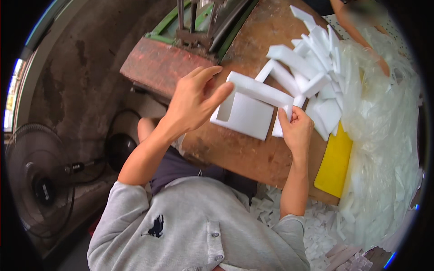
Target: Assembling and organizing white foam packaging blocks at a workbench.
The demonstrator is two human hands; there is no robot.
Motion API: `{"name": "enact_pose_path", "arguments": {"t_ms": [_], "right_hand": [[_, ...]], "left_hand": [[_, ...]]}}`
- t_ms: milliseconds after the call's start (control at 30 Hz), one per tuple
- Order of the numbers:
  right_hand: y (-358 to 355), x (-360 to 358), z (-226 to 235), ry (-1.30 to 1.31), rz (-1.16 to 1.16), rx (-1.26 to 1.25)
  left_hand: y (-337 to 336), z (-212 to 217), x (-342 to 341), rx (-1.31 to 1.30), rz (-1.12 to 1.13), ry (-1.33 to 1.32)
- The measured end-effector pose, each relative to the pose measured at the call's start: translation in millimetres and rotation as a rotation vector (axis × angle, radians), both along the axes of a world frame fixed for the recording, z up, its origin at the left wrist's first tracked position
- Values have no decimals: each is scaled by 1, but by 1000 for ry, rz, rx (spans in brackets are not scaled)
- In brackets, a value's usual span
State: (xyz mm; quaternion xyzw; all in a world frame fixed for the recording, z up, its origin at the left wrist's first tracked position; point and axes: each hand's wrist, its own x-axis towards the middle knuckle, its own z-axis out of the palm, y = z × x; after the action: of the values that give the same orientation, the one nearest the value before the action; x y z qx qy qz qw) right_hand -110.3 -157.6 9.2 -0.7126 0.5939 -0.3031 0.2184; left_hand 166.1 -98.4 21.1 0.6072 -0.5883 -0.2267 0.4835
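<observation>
Here, right hand [298, 130] pinches 1 white foam piece [261, 90]; left hand [192, 98] unclenched; 1 yellow board [333, 165].

A white foam piece [262, 89], shaped like a squared U, slants from far left to near right, its legs pointing near; a flat, rectangular white foam slab [251, 115] lies between those legs, over the brown tabletop [235, 156].
</observation>
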Motion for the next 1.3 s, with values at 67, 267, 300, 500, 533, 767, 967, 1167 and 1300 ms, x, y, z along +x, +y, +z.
{"name": "enact_pose_path", "arguments": {"t_ms": [67,267,300,500,533,767,967,1167,1300], "right_hand": [[9,-2,-6,-12,-4,47],[9,1,-26,29,38,-31],[8,2,-30,26,42,-30],[8,1,-44,-21,63,-61],[8,1,-44,-18,65,-64],[9,2,-40,-14,64,-50],[8,6,-42,-14,50,-46],[4,0,-50,82,82,17],[7,-1,-54,143,73,-73]], "left_hand": [[-4,-15,-12,37,-26,-66],[-22,-57,-10,42,-58,-163],[-23,-59,-9,25,-52,-183],[-19,-65,-11,19,-69,-190],[-18,-64,-12,19,-67,-168],[-19,-75,-10,18,-54,-213],[-20,-80,-12,33,-16,-190],[-18,-82,-16,19,-20,-239],[-21,-85,-22,63,-38,-285]]}}
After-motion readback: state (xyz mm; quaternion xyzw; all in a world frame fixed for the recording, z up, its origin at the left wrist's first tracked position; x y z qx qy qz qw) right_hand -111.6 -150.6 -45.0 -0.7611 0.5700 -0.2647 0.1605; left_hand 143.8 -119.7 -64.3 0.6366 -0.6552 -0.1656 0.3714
